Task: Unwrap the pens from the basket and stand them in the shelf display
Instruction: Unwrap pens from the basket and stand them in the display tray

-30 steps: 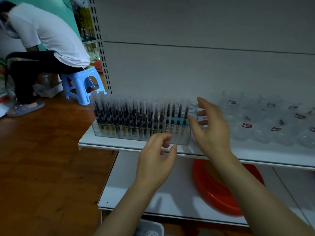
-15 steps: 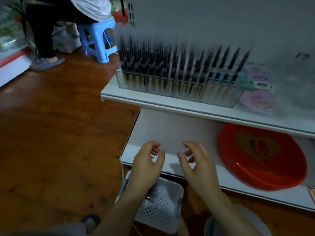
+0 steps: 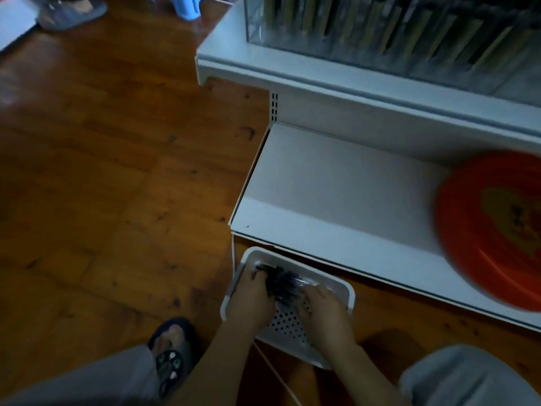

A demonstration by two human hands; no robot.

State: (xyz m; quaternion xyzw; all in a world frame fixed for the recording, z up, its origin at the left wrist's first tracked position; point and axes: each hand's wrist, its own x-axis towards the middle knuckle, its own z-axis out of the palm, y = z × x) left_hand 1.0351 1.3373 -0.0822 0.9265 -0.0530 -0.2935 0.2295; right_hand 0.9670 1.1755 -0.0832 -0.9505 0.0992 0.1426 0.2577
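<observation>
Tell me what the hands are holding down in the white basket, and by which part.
Both hands are on a wrapped bundle of dark pens in the basket: left hand at its left end, right hand at its right end. Whether the grip has closed cannot be told.

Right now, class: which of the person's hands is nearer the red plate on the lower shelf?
Right. The right hand is in the basket on the plate's side; the left hand is farther away, at the basket's far end.

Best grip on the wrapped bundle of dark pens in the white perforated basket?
Probably at its two ends, from above: the wrapped bundle of dark pens lies flat across the white perforated basket, whose walls block the sides. Left hand and right hand already flank it.
</observation>
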